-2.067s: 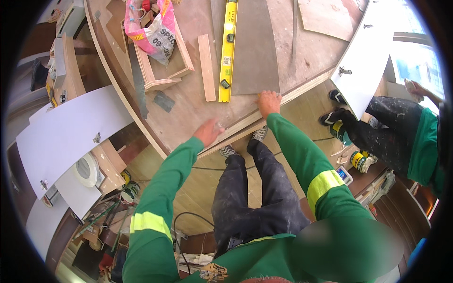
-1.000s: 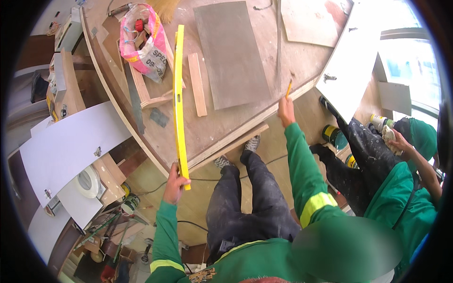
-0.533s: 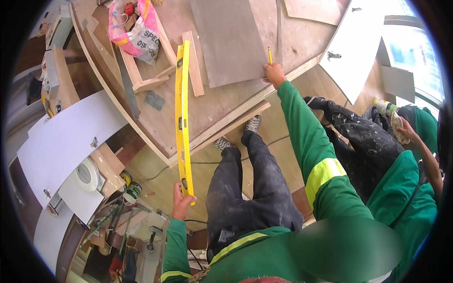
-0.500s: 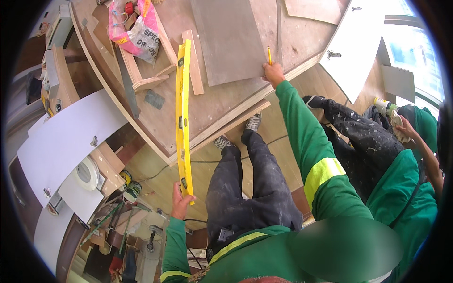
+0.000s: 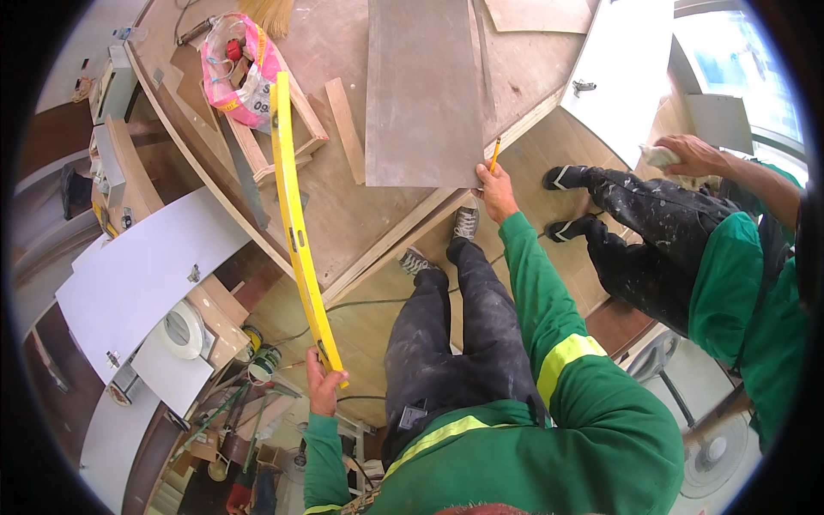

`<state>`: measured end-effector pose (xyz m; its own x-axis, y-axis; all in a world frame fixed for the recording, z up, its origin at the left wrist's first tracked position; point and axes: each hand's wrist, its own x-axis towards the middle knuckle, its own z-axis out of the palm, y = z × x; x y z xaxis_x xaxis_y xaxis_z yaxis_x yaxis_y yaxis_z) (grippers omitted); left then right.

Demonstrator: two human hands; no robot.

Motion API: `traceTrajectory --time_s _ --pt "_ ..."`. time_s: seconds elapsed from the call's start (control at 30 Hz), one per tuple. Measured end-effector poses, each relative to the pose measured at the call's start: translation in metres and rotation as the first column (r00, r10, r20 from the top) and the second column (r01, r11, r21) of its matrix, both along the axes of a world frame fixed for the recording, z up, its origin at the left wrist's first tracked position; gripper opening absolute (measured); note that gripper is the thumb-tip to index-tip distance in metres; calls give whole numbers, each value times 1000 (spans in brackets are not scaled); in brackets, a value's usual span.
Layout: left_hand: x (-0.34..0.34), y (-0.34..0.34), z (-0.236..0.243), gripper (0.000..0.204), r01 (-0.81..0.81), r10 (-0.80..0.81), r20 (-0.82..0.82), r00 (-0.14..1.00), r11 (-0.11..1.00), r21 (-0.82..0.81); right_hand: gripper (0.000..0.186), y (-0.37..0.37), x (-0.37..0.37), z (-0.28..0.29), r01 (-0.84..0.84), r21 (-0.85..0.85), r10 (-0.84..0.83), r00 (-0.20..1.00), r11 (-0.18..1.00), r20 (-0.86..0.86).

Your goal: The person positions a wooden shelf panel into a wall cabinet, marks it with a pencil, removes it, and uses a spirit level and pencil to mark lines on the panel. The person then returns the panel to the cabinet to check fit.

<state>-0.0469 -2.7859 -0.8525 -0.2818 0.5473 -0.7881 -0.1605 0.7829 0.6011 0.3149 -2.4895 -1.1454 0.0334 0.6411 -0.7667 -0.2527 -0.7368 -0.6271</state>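
My left hand (image 5: 324, 384) is closed around the near end of a long yellow spirit level (image 5: 295, 232). The level stretches away from me over the table corner, its far end by a pink-and-white sack. In my right hand (image 5: 496, 193) a yellow pencil (image 5: 495, 154) is held, its length standing up past the fingers. The same hand is at the near right corner of a flat grey-brown board (image 5: 425, 94), fingers against its edge. That board lies on the wooden worktable (image 5: 343, 232), its near edge close to the table's front edge.
The pink sack (image 5: 245, 64) with tools sits in a wooden frame (image 5: 300, 120), beside a loose wood strip (image 5: 345, 129). White panels (image 5: 154, 266) lean at left; another white panel (image 5: 622, 77) is at right. A co-worker's hand (image 5: 695, 156) holds a pale cloth. A cable (image 5: 369, 302) crosses the floor.
The grey board has slid toward me with my right hand at its corner. The level's far end has swung left, toward the sack. The co-worker's hand has moved up and left with the cloth.
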Motion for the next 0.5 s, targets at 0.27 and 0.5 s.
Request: traceTrajectory --time_s 0.27,0.5 --pt "-2 14 36 55 -164 165 0 986 981 107 29 -2 23 90 -38 109 45 997 993 -65" --pt "-13 22 111 42 -190 212 -65 975 951 242 24 64 64 268 -277 250 235 954 928 185"
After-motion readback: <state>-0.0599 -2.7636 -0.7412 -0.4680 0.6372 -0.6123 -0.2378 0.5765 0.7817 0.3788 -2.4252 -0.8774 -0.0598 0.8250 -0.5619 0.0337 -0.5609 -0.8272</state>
